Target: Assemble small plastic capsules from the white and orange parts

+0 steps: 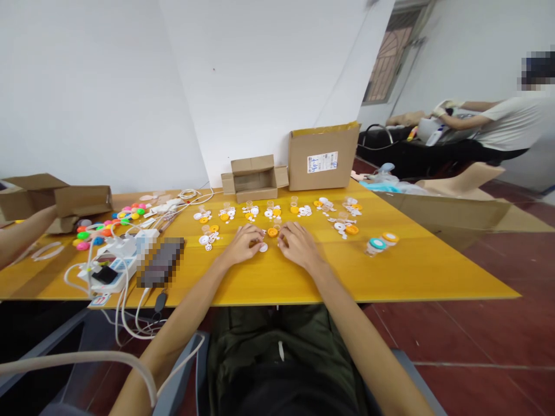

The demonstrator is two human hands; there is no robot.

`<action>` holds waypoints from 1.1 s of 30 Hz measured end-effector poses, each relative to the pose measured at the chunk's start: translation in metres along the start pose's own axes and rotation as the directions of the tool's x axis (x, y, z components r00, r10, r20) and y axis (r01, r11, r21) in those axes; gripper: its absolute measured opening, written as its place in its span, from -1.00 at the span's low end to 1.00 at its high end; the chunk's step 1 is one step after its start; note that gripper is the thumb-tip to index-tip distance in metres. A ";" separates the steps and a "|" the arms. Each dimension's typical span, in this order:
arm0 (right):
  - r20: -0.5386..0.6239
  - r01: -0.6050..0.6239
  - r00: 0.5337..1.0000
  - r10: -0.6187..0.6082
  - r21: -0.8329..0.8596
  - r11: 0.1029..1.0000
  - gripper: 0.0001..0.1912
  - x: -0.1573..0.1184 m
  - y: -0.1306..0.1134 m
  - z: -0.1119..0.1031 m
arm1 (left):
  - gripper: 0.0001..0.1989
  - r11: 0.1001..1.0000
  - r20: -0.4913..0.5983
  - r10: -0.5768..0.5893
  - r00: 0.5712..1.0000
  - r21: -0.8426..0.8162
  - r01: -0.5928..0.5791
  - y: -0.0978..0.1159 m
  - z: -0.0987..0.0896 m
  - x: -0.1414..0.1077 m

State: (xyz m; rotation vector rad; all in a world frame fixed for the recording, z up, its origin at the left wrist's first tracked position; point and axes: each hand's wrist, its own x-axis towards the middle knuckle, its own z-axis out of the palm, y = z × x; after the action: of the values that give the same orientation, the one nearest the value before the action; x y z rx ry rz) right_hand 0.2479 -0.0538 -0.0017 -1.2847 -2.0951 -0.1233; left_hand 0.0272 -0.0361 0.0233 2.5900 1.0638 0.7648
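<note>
My left hand [243, 244] rests on the yellow table [277, 283], its fingers curled beside a white disc [263, 247]. What its fingertips hold, if anything, is too small to name. Just right of it, my right hand [298, 242] has bent fingers near an orange round part [272, 232], which lies between the two hands. Whether the right fingers grip anything is not clear. Behind the hands, small groups of white discs, orange parts and clear cups [294, 201] stand in a row. Another orange part [351, 230] lies to the right.
Two closed jars, one teal-lidded [377, 244], stand at the right. An open small box [255, 180] and a large carton [323, 157] are at the back. A power strip [125, 263], cables, a phone [161, 263] and colourful balls lie left. Another person's arm reaches in at far left.
</note>
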 end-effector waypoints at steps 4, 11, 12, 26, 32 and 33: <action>-0.005 -0.005 1.000 0.005 0.009 1.000 -0.87 0.001 0.001 -0.004 | -0.87 1.000 0.010 0.001 1.000 -0.015 -0.001 -0.001 0.001 0.000; 0.016 0.057 0.998 -0.057 -0.015 0.998 -0.85 -0.001 -0.001 -0.006 | -0.86 1.000 0.020 0.006 1.000 -0.024 -0.006 -0.004 0.002 0.001; 0.022 0.063 0.998 -0.063 -0.015 0.998 -0.84 -0.001 -0.002 -0.006 | -0.86 1.000 0.019 0.006 1.000 -0.024 -0.005 -0.005 0.002 0.001; -0.006 0.036 0.999 -0.036 0.020 0.999 -0.86 0.000 -0.001 -0.009 | -0.88 1.000 0.014 -0.002 1.000 -0.008 0.002 0.001 -0.001 0.000; 0.015 0.015 1.000 -0.015 -0.003 1.000 -0.87 -0.001 0.002 -0.011 | -0.86 1.000 0.027 -0.007 1.000 -0.004 0.007 0.004 -0.007 -0.001; 0.024 0.019 1.000 -0.019 -0.007 1.000 -0.87 -0.001 0.002 -0.010 | -0.84 1.000 0.034 -0.015 0.999 0.003 0.015 0.004 -0.007 -0.002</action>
State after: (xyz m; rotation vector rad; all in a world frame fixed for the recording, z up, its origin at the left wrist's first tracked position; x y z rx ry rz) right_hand 0.2550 -0.0580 0.0051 -1.2769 -2.1294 -0.1239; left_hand 0.0247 -0.0403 0.0304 2.5850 1.0737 0.7135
